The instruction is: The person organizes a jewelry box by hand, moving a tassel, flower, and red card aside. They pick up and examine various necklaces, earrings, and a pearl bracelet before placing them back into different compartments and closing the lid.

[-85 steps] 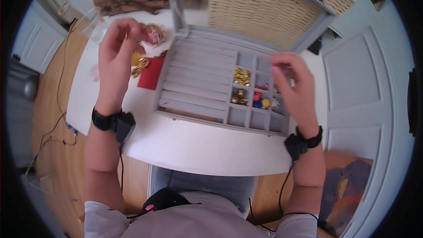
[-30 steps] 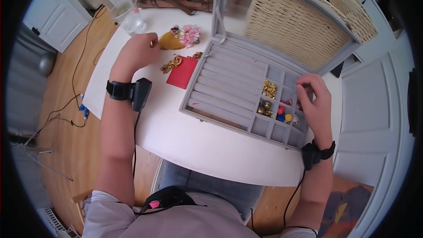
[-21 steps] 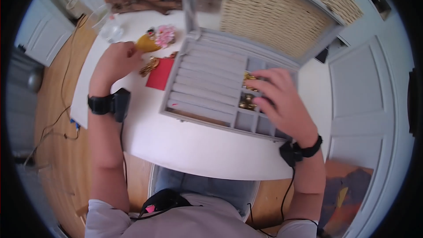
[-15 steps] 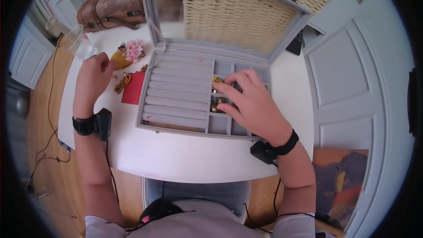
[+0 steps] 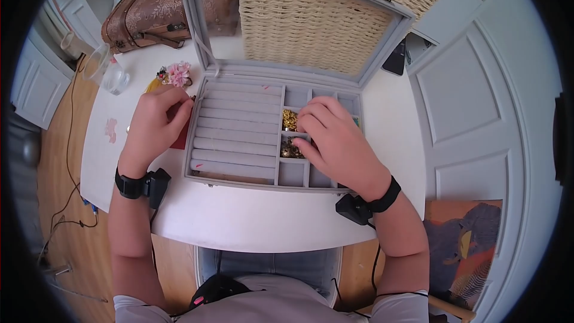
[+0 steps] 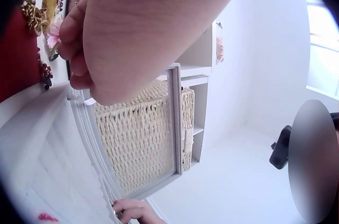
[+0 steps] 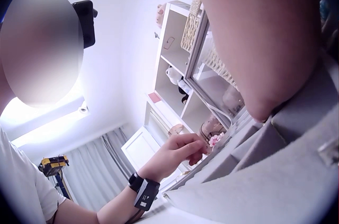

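Beside the left wall of the open grey jewellery case (image 5: 234, 186), the left hand (image 5: 156, 121) hangs with loosely curled fingers over the red packet (image 5: 180, 138). Nothing shows between them. The left wrist view shows a gold chain (image 6: 34, 15) and dark red beads (image 6: 46, 71) on the packet, and a pink flower (image 6: 54, 33) by the left hand (image 6: 132, 33). Over the case's small compartments is the right hand (image 5: 342, 146), fingers bent and apart, near gold chains (image 5: 290, 120) and bronze-coloured pieces (image 5: 291, 148). It covers several compartments; its fingertips' contact is unclear.
The glass lid (image 5: 224, 24) stands raised, a wicker basket (image 5: 311, 27) behind it. Clear plastic cups (image 5: 115, 79) are at the table's back left, near a brown patterned case (image 5: 167, 15). A phone (image 5: 395, 61) lies at back right.
The left hand has moved right, over the red packet and gold chain. From the right-hand compartments, the right hand went left to those with gold and bronze pieces, and remains there.
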`<state>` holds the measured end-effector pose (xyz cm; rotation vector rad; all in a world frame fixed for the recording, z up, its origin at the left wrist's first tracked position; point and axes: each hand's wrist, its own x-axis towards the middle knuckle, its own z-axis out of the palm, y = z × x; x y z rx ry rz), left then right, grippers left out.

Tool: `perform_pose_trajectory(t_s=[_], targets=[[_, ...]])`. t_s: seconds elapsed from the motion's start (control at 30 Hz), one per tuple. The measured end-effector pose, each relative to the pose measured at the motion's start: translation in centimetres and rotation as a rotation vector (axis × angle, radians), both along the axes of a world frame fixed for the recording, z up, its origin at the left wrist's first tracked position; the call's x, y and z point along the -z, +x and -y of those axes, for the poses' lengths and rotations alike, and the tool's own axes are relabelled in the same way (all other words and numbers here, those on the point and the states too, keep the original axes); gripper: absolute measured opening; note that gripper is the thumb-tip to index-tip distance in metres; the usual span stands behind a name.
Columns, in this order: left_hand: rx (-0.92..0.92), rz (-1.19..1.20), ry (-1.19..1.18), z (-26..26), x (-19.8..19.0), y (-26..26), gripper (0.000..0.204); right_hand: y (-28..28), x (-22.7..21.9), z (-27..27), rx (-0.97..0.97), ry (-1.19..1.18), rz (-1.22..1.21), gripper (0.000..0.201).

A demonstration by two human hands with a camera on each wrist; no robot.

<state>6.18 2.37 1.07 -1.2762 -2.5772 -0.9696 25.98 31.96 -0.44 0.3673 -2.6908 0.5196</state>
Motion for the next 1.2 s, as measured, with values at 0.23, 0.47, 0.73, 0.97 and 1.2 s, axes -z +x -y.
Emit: perform_pose_trajectory(t_s=[0.23, 0.47, 0.73, 0.97, 1.2], targets=[[0.050, 0.005, -0.013, -0.1, 0.3, -0.1, 0.012, -0.1, 0.2, 0.0, 0.034, -0.057, 0.017, 0.026], [0.052, 0.010, 0.004, -0.1, 0.5, 0.0, 0.012, -0.1, 0.6, -0.1, 0.014, -0.026, -0.038, 0.029], [0.062, 0.005, -0.029, -0.2, 0.1, 0.2, 0.010, -0.1, 0.9, -0.1, 0.018, -0.057, -0.025, 0.021], [0.061, 0.024, -0.003, -0.1, 0.3, 0.1, 0.010, -0.1, 0.3, -0.1, 0.031, -0.035, -0.035, 0.018], [0.050, 0.042, -0.028, -0.1, 0.2, 0.2, 0.010, 0.0, 0.1, -0.1, 0.021, -0.076, 0.003, 0.020]])
